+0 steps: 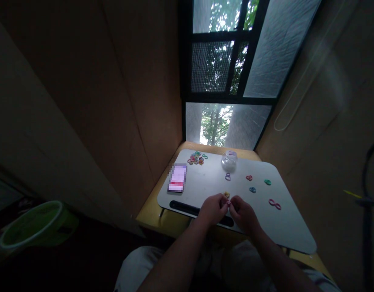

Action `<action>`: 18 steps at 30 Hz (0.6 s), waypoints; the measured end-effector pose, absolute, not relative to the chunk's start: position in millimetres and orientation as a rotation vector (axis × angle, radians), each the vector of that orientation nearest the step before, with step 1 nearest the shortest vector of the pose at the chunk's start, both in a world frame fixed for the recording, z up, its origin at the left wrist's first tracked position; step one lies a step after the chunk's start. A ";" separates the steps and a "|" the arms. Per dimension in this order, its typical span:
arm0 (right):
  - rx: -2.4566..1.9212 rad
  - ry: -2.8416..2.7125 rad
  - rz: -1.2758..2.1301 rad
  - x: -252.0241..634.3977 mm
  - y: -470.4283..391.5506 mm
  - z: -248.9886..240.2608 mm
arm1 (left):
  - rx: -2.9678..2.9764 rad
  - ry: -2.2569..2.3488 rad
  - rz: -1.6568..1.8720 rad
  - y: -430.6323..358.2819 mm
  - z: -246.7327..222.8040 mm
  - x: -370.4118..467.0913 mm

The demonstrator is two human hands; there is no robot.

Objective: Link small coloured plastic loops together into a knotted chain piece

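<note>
My left hand (213,208) and my right hand (242,211) meet near the front edge of the white lap desk (202,178). Both are closed, with thumbs and fingers pinching a small pink hair tie (228,204) between them; the fingers cover most of it. Just beyond the fingertips lies a yellow hair tie (226,194). Farther out on the board are a purple hair tie (227,176), a red one (249,177), a blue one (252,189) and a green one (267,182). A pink-red hair tie (275,204), twisted like a figure eight, lies to the right.
A pile of mixed-colour hair ties (196,158) is at the back left, above a lit phone (177,178). A clear round jar (229,161) stands at the back. A dark slot (183,207) runs along the front edge. A green basket (37,227) sits low at left.
</note>
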State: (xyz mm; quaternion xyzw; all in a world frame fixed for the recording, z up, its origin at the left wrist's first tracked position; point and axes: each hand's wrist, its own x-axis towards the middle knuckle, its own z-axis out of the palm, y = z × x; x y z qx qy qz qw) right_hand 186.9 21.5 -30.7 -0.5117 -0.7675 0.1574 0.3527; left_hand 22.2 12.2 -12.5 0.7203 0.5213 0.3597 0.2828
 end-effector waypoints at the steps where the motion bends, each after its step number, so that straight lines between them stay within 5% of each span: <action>1: -1.320 -1.982 0.415 186.7 21.3 -30.3 | 1.931 1.395 0.965 12.0 -12.4 22.1; 18: -1.306 -1.997 0.412 187.8 23.6 -35.3 | 1.939 1.410 0.973 11.0 -10.5 21.4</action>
